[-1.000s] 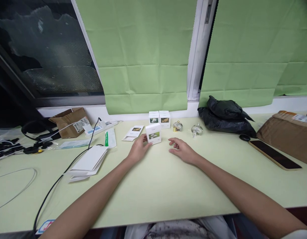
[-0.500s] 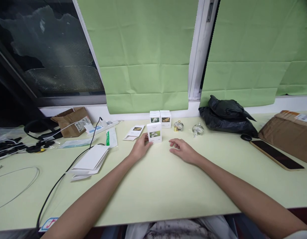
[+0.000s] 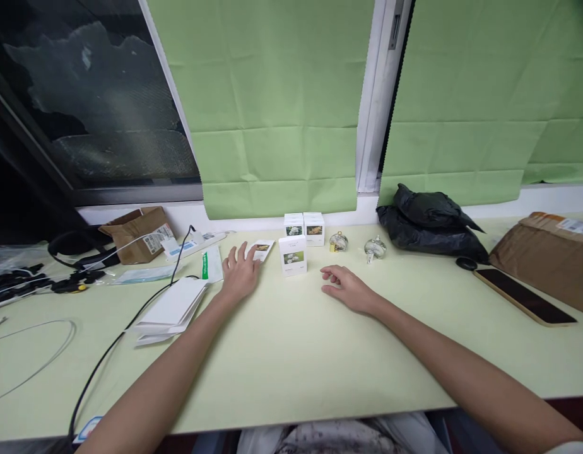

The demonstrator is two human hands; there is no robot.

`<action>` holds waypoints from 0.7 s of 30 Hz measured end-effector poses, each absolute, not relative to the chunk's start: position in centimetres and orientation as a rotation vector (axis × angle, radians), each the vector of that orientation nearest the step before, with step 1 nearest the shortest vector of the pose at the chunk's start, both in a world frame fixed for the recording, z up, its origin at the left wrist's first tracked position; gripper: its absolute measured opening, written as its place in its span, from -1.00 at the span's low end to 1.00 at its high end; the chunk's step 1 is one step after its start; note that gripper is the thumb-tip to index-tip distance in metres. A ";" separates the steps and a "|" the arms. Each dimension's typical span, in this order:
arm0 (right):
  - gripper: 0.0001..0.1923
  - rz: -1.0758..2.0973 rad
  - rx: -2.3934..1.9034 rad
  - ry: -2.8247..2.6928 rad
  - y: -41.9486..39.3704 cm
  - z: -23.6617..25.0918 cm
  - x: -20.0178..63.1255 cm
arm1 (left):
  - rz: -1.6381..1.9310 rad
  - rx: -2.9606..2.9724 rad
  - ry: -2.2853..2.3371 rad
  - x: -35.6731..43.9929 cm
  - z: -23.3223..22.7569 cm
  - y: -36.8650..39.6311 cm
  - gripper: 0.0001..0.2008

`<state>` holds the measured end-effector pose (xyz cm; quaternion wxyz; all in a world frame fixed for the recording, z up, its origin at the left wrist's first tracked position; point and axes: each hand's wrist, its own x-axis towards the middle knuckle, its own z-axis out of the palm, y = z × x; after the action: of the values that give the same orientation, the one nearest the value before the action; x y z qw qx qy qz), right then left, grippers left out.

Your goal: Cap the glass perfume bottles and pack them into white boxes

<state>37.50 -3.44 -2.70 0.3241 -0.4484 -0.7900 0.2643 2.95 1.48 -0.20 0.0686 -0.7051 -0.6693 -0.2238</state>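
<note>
My left hand (image 3: pixel 238 273) lies flat on the pale green table (image 3: pixel 291 353) with fingers spread, its fingertips on a flattened white box (image 3: pixel 260 249). To its right a small white box with a flower picture (image 3: pixel 292 255) stands upright, untouched. My right hand (image 3: pixel 346 287) rests on the table to the right of that box, fingers loosely curled and holding nothing. Two more white boxes (image 3: pixel 303 227) stand side by side behind it. Two small glass bottles (image 3: pixel 338 241) (image 3: pixel 374 248) sit to their right.
A stack of flat white cards (image 3: pixel 171 305) and a black cable (image 3: pixel 125 328) lie at left, with a cardboard box (image 3: pixel 136 232) behind. A black bag (image 3: pixel 428 222), a phone (image 3: pixel 523 294) and a brown parcel (image 3: pixel 547 255) are at right. Green blinds hang behind.
My left hand let go of the upright white box and moved left onto the flattened box. My right hand stayed in place.
</note>
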 end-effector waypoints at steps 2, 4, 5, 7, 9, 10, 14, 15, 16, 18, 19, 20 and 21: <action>-0.55 0.689 -1.175 -2.074 -3.5 -2.7 37.5 | -0.493 -2.089 -2.135 2.2 -0.7 1.9 -0.38; -0.55 0.690 -1.178 -2.074 -3.5 -2.6 37.5 | -0.376 -2.109 -2.223 1.8 -0.9 2.1 -0.36; -0.55 0.689 -1.178 -2.075 -3.6 -2.6 37.5 | -0.348 -2.123 -2.234 1.8 -0.9 2.1 -0.36; -0.55 0.684 -1.174 -2.077 -3.6 -2.6 37.6 | -0.341 -2.135 -2.214 2.0 -0.5 1.8 -0.37; -0.56 0.679 -1.166 -2.076 -3.5 -2.7 37.6 | -0.346 -2.123 -2.199 2.5 0.2 1.2 -0.37; -0.56 0.678 -1.162 -2.075 -3.4 -2.8 37.6 | -0.349 -2.118 -2.194 2.7 0.5 0.9 -0.39; -0.56 0.673 -1.151 -2.072 -3.2 -3.1 37.6 | -0.384 -2.184 -2.157 3.4 1.3 -0.2 -0.58; -0.56 0.671 -1.150 -2.071 -3.1 -3.1 37.7 | -0.406 -2.217 -2.140 3.5 1.4 -0.4 -0.62; -0.56 0.671 -1.150 -2.068 -3.1 -3.1 37.7 | -0.436 -2.249 -2.118 3.6 1.5 -0.6 -0.65; -0.58 0.678 -1.150 -2.057 -3.0 -3.1 37.7 | -0.507 -2.305 -2.055 3.9 1.7 -0.9 -0.70; -0.60 0.685 -1.149 -2.051 -3.0 -3.1 37.7 | -0.547 -2.341 -2.012 4.0 1.9 -1.0 -0.70; -0.61 0.693 -1.148 -2.045 -3.0 -3.1 37.7 | -0.594 -2.396 -1.964 4.2 2.0 -1.2 -0.67; -0.62 0.700 -1.146 -2.039 -2.9 -3.1 37.7 | -0.649 -2.469 -1.915 4.5 2.0 -1.3 -0.60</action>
<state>37.67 -2.93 -3.08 0.3429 -0.4410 -0.7844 0.2695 4.49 -1.28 2.03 -0.0250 -0.7734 -0.5999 -0.2032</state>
